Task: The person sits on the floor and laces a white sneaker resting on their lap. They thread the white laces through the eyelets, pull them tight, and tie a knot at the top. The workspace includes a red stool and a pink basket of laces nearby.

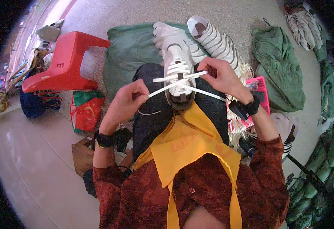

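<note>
A white lace-up sneaker (177,55) rests between my knees, its toe pointing away and its heel toward me. White flat shoelaces (158,91) run through its eyelets and cross over the tongue. My left hand (128,100) is closed in a pinch on one lace, left of the shoe's opening. On the other side, my right hand (221,76) pinches another lace and holds it out taut. Two more lace lengths stick out loose to the left and lower right. My yellow apron (190,133) lies just below the heel.
Several white shoe uppers (216,40) lie in an overlapping row on a green cloth (127,49) ahead. A pink basket (264,95) with white laces stands at right, near a green sack (279,72). At left are a red plastic stool (66,57) and a red-green bag (86,110).
</note>
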### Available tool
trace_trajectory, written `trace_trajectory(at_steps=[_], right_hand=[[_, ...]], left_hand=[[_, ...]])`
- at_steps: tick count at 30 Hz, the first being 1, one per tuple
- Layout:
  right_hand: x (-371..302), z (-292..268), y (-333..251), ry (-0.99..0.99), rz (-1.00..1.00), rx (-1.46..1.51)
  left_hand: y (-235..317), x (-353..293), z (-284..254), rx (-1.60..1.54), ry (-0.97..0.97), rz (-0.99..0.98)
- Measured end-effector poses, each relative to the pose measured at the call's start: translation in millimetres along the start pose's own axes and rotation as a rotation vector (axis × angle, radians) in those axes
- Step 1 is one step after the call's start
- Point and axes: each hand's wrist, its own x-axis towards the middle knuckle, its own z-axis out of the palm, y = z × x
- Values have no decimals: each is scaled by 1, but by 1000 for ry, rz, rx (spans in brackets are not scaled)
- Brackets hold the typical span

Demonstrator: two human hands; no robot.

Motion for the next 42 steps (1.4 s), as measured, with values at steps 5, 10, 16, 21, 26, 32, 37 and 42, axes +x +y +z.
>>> trace_trajectory(at_steps=[5,10,16,21,26,32,37,42], right_hand=[[0,2,6,27,6,67],[2,4,2,24,-67,-34],[5,2,0,-36,-51,-95],[9,8,10,14,-52,-19],[12,5,9,-32,-54,-88],[11,7,17,-10,-39,-4],[11,8,19,6,-41,11],[13,8,18,-7,-31,3]], left_hand=[[-5,2,7,-2,26,34],[6,5,24,-298,88,-22],[23,4,28,108,296,67],[24,4,23,267,236,271],[18,1,20,283,229,225],[36,-3,20,-121,50,10],[21,3,11,-178,17,-92],[36,-1,20,-140,145,-62]])
